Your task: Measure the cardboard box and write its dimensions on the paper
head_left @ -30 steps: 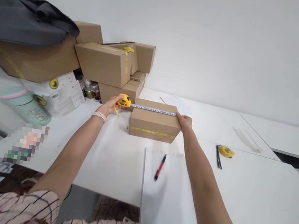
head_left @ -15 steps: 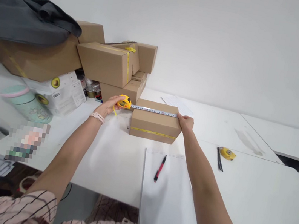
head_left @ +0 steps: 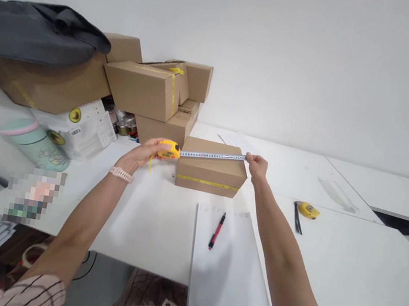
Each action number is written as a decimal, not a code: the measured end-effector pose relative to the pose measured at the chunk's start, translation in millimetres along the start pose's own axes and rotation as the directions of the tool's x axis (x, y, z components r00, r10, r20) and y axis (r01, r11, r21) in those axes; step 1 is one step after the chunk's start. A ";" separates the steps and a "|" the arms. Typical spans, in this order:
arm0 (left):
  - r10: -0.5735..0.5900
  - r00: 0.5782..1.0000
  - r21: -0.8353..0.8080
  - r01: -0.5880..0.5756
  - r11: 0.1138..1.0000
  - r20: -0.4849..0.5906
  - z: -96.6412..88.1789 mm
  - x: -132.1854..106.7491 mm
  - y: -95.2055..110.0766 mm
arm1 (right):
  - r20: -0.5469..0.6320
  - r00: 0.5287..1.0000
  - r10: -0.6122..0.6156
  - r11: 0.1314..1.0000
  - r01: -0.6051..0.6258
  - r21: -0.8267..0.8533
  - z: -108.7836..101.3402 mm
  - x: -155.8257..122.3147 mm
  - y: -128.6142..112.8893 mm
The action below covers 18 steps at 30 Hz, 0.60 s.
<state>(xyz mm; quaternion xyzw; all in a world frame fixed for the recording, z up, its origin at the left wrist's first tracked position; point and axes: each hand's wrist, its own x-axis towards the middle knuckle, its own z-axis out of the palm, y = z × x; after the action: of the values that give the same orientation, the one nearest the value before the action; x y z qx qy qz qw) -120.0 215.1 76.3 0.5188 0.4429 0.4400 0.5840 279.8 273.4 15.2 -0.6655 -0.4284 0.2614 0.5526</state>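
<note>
A yellow tape measure (head_left: 169,149) is gripped at its case by my left hand (head_left: 144,154), just left of a small cardboard box (head_left: 207,172). Its metal blade (head_left: 212,155) stretches over the box top, slanting slightly up to the right. At the box's right end, my right hand (head_left: 257,167) pinches the blade's tip between thumb and fingers. A yellow printed band runs along the front face of the box. Nearer to me lies a white paper pad (head_left: 227,272) with a red and black pen (head_left: 217,232) on it.
Cardboard boxes (head_left: 140,91) are stacked at the back left, partly under a dark grey bag (head_left: 36,36). A mint-green bottle (head_left: 39,143) leans by a white box (head_left: 87,128) on the left. Another yellow tape measure (head_left: 308,210) with a black strap lies to the right on the white table (head_left: 343,281).
My left hand has lowered the tape case slightly toward me, so the blade now slants. The right hand and blade tip have shifted a little to the right.
</note>
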 end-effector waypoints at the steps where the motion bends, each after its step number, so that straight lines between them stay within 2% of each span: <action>1: -0.013 0.997 0.017 0.012 1.000 0.080 10.0 -17.5 -5.5 | 0.010 0.999 -0.049 0.997 0.048 0.056 -2.1 0.6 -5.5; 3: -0.104 0.956 0.012 0.105 0.994 0.276 39.8 -52.7 -23.8 | 0.082 0.984 -0.155 0.983 0.146 0.109 -1.7 0.3 -19.5; 5: -0.161 0.899 -0.050 0.198 0.979 0.408 79.1 -81.5 -46.7 | 0.201 0.948 -0.248 0.969 0.240 0.067 6.6 -2.0 -34.2; 7: -0.133 0.889 -0.195 0.239 0.951 0.438 119.8 -98.0 -66.1 | 0.289 0.916 -0.280 0.953 0.301 -0.032 21.6 -5.2 -45.3; 10: -0.074 0.938 -0.323 0.189 0.927 0.337 165.1 -97.1 -76.4 | 0.324 0.909 -0.262 0.933 0.324 -0.154 47.2 -7.4 -49.7; 13: -0.064 0.959 -0.346 0.161 0.924 0.275 183.3 -76.7 -69.0 | 0.348 0.889 -0.298 0.911 0.374 -0.175 64.2 -4.6 -42.0; 18: -0.161 0.970 -0.370 0.219 0.903 0.181 187.9 -46.5 -55.3 | 0.380 0.864 -0.330 0.864 0.438 -0.247 72.0 4.4 -28.2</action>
<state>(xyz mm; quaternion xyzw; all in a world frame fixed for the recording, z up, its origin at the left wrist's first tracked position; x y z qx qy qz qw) 55.8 125.1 37.1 0.3783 0.3518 0.4206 0.7458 215.0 314.6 24.6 -0.5947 -0.6758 0.1760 0.3982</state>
